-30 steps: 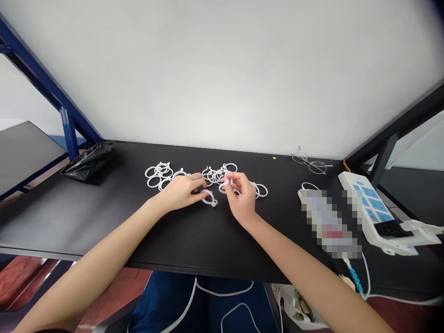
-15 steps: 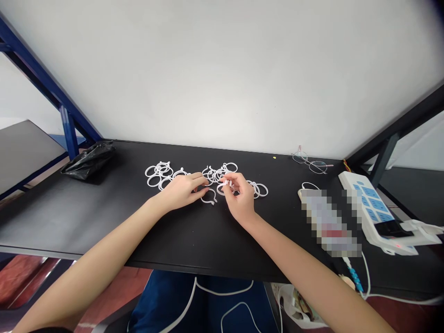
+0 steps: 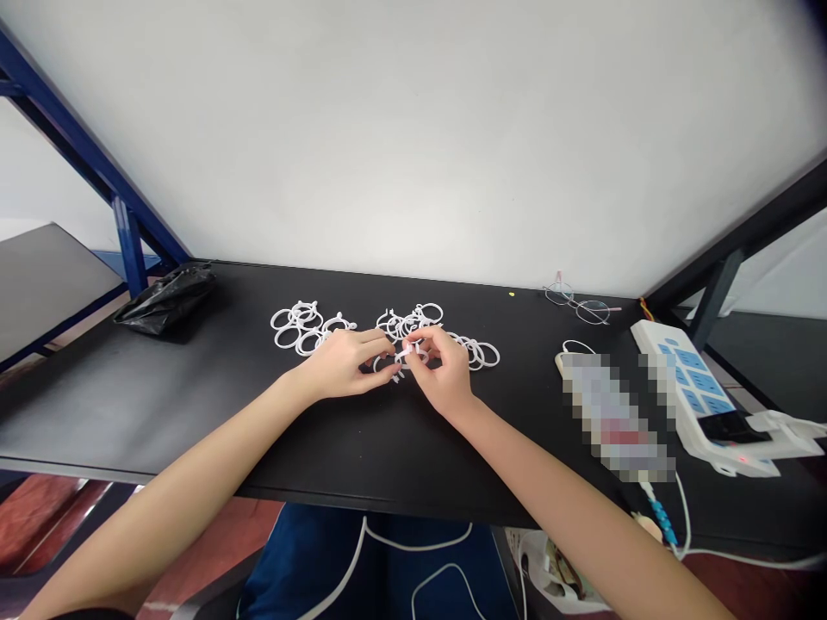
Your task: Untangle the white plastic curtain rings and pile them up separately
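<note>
Several white plastic rings lie on a black table [image 3: 194,405], in a left heap [image 3: 298,325] and a middle heap [image 3: 413,323] that trails off to the right [image 3: 481,353]. My left hand [image 3: 345,362] pinches one white ring [image 3: 388,366] just above the table. My right hand [image 3: 439,370] meets it there, its fingers pinched on a small white piece [image 3: 407,353] held against that ring. Both hands are closed and touch at the fingertips.
A crumpled black bag [image 3: 164,301] sits at the table's back left. Glasses [image 3: 578,303] lie at the back right. A white and blue power strip [image 3: 701,396] and a blurred-out object [image 3: 611,413] occupy the right side. Blue frame posts [image 3: 126,245] stand at left.
My right hand has moved left and down with its white piece until it meets the ring in my left hand. My left hand has lifted the ring slightly.
</note>
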Available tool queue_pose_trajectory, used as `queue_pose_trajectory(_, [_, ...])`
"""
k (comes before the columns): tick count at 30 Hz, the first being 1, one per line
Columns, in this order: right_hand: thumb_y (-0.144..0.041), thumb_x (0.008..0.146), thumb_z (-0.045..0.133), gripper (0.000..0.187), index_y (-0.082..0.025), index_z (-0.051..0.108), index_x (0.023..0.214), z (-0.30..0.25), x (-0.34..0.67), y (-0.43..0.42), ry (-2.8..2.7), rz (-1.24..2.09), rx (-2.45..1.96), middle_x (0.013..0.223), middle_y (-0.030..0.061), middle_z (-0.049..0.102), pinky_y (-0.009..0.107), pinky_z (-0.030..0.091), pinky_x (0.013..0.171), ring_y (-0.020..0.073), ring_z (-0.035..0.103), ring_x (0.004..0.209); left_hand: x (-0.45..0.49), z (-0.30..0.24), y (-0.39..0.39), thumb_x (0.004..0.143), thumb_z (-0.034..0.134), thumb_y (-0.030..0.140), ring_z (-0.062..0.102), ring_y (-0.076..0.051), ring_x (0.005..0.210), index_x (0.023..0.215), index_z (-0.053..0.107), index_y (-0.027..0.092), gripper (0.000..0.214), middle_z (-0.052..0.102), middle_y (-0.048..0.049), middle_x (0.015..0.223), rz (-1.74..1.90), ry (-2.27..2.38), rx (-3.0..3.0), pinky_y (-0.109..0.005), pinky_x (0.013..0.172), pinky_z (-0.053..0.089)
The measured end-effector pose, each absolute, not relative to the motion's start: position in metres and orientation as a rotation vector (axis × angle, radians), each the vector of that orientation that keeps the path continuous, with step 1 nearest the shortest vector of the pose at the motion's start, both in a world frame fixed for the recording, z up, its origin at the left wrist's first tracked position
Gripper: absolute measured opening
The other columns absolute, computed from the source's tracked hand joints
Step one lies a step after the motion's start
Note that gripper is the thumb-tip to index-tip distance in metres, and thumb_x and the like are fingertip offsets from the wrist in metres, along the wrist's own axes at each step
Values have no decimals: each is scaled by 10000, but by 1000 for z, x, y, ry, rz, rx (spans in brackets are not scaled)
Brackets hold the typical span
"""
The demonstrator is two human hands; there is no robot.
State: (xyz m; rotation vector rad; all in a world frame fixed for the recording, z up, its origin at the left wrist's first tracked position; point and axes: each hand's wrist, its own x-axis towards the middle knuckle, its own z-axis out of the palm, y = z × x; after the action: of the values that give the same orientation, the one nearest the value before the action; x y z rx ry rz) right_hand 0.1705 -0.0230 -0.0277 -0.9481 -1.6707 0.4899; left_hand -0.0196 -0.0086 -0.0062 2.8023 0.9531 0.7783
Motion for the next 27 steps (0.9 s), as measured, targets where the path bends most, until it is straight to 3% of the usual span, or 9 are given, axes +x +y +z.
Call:
queue_pose_trajectory(9, [-186, 787, 586, 77, -209, 607, 858, -29, 170, -24, -1674, 544, -962, 818, 14, 672, 240, 499, 532, 117, 584, 600, -18, -7, -7, 940, 450, 273, 484, -86, 522, 783, 587, 173, 232, 570, 2, 660, 767, 1014, 2826, -209, 516, 365])
queue_pose_trajectory(17, [-228, 821, 595, 24, -215, 610, 836, -30, 170, -23, -1739, 504, -928, 777, 2, 633, 236, 501, 528, 113, 577, 584, -18, -8, -7, 958, 419, 277, 483, -95, 525, 841, 600, 170, 240, 584, -3, 672, 763, 1061, 2834, -214, 526, 363])
queue_pose_trajectory(23, [-309, 798, 693, 215, -207, 594, 960, -33, 170, -24, -1888, 672, -934, 841, 8, 672, 221, 485, 509, 113, 609, 613, -19, -11, -7, 973, 383, 226, 566, -114, 657, 979, 582, 161, 210, 642, -54, 881, 1201, 1398, 2646, -222, 594, 415])
queue_pose_trajectory(27, [-341, 775, 731, 237, -211, 607, 931, -34, 169, -24, -2013, 636, -1000, 820, 1, 690, 263, 505, 621, 132, 624, 670, -22, -9, -6, 983, 355, 220, 587, -134, 736, 980, 561, 161, 214, 632, -62, 894, 1279, 1416, 2552, -240, 653, 444])
